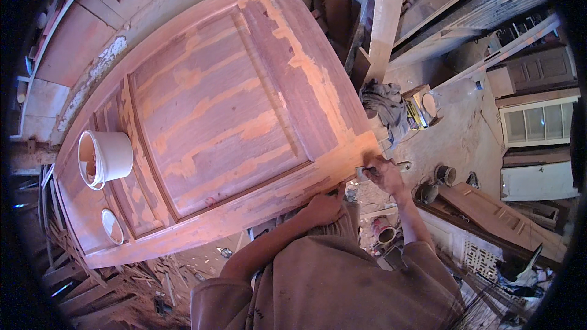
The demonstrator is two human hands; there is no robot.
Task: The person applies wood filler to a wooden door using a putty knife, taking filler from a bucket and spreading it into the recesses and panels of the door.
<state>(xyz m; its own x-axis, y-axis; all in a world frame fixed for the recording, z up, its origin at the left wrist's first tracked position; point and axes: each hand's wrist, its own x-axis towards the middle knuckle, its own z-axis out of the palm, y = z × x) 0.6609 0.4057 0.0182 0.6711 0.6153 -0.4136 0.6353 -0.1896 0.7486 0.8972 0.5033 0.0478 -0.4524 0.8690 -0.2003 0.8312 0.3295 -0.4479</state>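
A large reddish-brown panelled wooden door (pixel 208 104) lies before me, patched with orange filler in streaks and along its frame. At its near right corner my right hand (pixel 384 176) is closed round what looks like a putty knife (pixel 361 173), its pale flat end against the door's edge. My left hand (pixel 324 209) rests at the near long edge, close to that corner; its fingers are mostly hidden. Toward the door's left end stands a white plastic bucket (pixel 113 156) with orange-brown residue inside. Beside it lies a round white lid (pixel 112 226) smeared with filler.
Past the right corner are a grey cloth (pixel 386 107) and a small box (pixel 420 110). Open cans (pixel 384 232) sit on the ground to my right, near another panelled door (pixel 498 214). Timber boards (pixel 388 18) lean at the back. Wood scraps (pixel 79 287) lie at lower left.
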